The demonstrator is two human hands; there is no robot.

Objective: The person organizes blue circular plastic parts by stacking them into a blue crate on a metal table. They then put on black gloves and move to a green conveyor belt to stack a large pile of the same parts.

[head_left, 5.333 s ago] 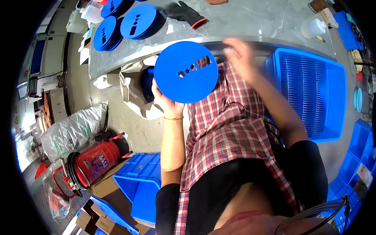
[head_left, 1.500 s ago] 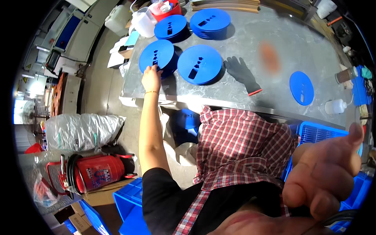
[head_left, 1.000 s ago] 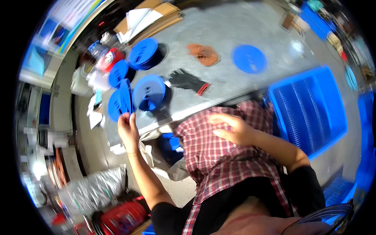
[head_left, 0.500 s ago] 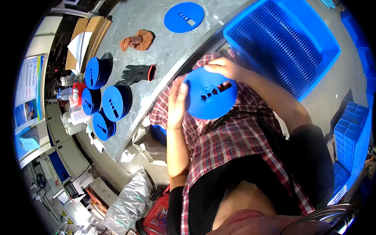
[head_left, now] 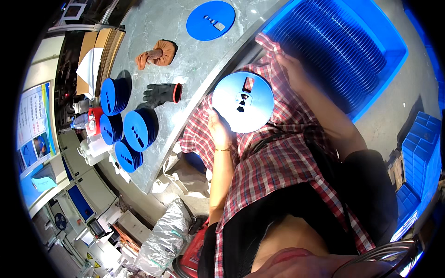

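A round blue plastic reel disc (head_left: 256,104), pale with glare, is tilted over my lap. Cutouts pierce its middle, and checked cloth shows through the largest one. My left hand (head_left: 219,131) grips its lower left rim, thumb on the face and the other fingers mostly hidden behind. Apart from the disc, my right hand (head_left: 290,72) is closed on the raised edge of the red checked apron (head_left: 269,48), beside the blue bin. Its fingertips are partly hidden by the cloth.
The blue bin (head_left: 394,65) at right holds rows of upright discs. On the grey table (head_left: 171,106) lie a single disc (head_left: 211,21), a brown glove (head_left: 160,53), a black glove (head_left: 162,95) and several disc stacks (head_left: 137,130). Blue crates (head_left: 419,148) stand far right.
My right hand has left the disc and moved right, pulling up the apron's edge. The disc has turned in my left hand, its large slot now at the top, and catches bright glare.
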